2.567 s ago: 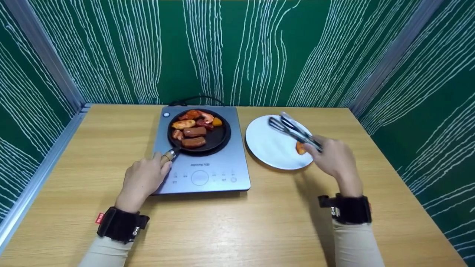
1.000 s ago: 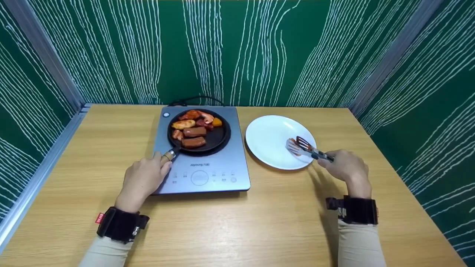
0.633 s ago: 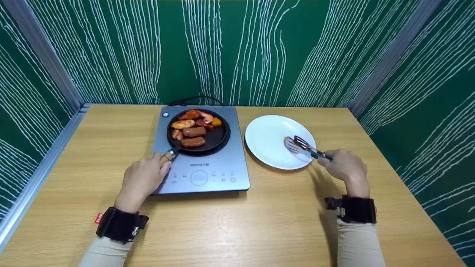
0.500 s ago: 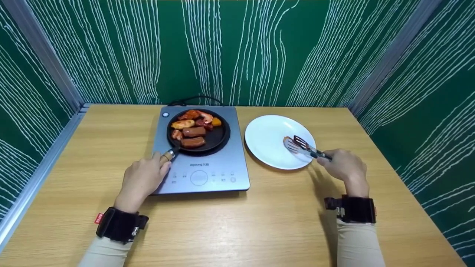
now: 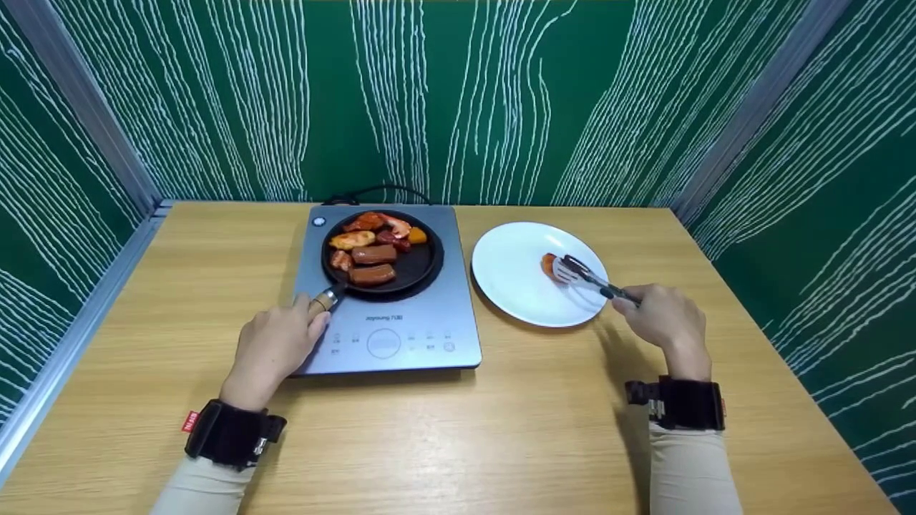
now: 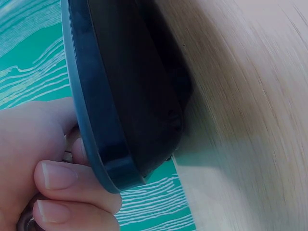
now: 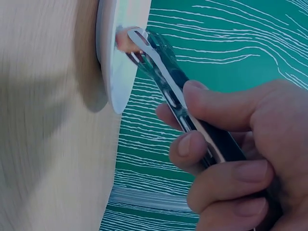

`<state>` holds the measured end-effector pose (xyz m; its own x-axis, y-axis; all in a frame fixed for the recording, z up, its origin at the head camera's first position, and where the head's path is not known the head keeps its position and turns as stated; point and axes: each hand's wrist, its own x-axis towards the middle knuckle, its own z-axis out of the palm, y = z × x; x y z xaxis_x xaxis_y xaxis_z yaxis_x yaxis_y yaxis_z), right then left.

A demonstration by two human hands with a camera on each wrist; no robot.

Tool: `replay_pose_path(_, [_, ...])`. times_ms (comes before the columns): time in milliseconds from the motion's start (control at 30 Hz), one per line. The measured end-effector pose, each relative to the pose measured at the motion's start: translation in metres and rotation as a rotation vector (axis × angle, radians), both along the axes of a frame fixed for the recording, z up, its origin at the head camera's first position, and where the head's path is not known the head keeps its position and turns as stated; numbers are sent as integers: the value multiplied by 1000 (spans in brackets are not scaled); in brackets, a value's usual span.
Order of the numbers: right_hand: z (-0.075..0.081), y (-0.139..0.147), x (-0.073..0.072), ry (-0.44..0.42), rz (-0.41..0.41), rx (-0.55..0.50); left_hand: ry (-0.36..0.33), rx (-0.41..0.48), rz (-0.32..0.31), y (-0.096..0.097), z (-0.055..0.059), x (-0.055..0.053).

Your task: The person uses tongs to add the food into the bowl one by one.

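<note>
My left hand (image 5: pixel 280 342) grips the wooden handle (image 5: pixel 323 303) of a small black frying pan (image 5: pixel 418 268) on the induction cooker (image 5: pixel 429 315). Several food pieces lie in the pan, among them two brown sausage-like blocks (image 5: pixel 373 254) and a shrimp (image 5: pixel 398 226). In my right hand (image 5: pixel 665 318) I hold metal serving tongs (image 5: pixel 590 277), thumb on one arm and fingers curled round the other. The slotted tips are at a reddish-orange food piece (image 5: pixel 549 266) on the white plate (image 5: pixel 508 286) and partly cover it. The right wrist view shows the tongs (image 7: pixel 166 79) reaching over the plate's rim.
The cooker and the plate stand side by side on a wooden table (image 5: pixel 444 443). A black cable (image 5: pixel 390 187) runs behind the cooker. Green panels (image 5: pixel 486 107) with white lines enclose the back and the sides.
The right hand has drawn back toward the plate's right edge, and the tongs' tips have come down to the food piece. That piece has shifted up and left. The left hand stays put.
</note>
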<state>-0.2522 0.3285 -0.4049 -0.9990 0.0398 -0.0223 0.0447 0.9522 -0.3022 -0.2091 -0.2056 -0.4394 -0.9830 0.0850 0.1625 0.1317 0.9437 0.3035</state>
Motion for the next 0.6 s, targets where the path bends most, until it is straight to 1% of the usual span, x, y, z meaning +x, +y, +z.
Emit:
replay_pose_path(200, [-1,-1,-1,-8,-4,-5,-8,6,-2,0,1,1])
replay_pose_path(433, [-8,-3,-6,-15,23,-42,-2,7,-4,0,1,0])
replay_pose_path(500, [-10,-3,-7,-15,34,-42,-1,7,-2,0,1,0])
replay_pose_path(600, [-12,-5,-9,-9,28,-33,4,5,-1,0,0,0])
